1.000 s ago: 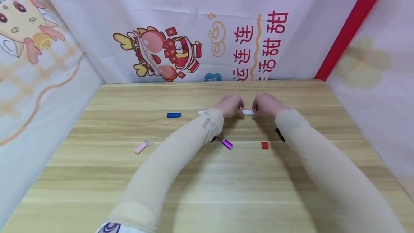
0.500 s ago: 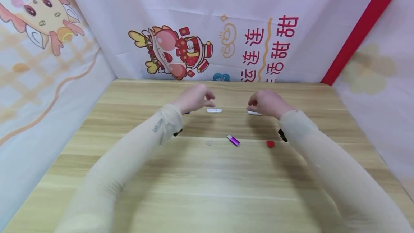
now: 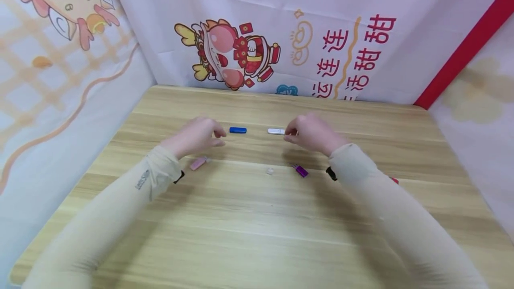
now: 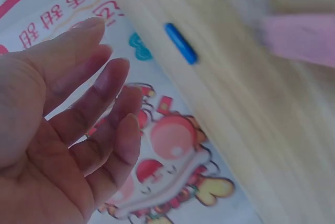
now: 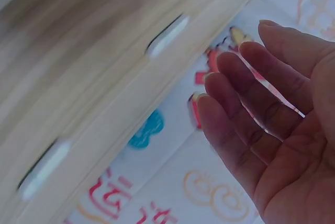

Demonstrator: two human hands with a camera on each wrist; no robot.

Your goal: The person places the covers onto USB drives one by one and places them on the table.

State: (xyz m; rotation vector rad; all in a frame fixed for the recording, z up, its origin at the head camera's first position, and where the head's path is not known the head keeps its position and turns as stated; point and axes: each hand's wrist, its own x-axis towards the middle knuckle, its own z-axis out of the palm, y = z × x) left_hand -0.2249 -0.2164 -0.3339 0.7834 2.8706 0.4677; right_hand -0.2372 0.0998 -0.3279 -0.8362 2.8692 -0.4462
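My left hand hovers with loosely bent fingers and thumb apart, left of a blue USB stick. Its palm and fingers hold nothing in the left wrist view. Below it lies a pink USB stick, large and blurred at the right of that view. My right hand has its fingertips right at the end of a white USB stick. In the right wrist view its fingers are relaxed and empty. A second white USB stick shows there, hidden behind the hand in the head view.
A purple USB stick lies nearer than the white ones, with a small clear cap to its left. A red piece is partly covered by the right sleeve. A printed cloth stands behind the wooden table.
Both hands have let go of the white USB stick they held at the right. My left hand has moved left past the blue stick; my right hand has shifted left toward the other white stick.
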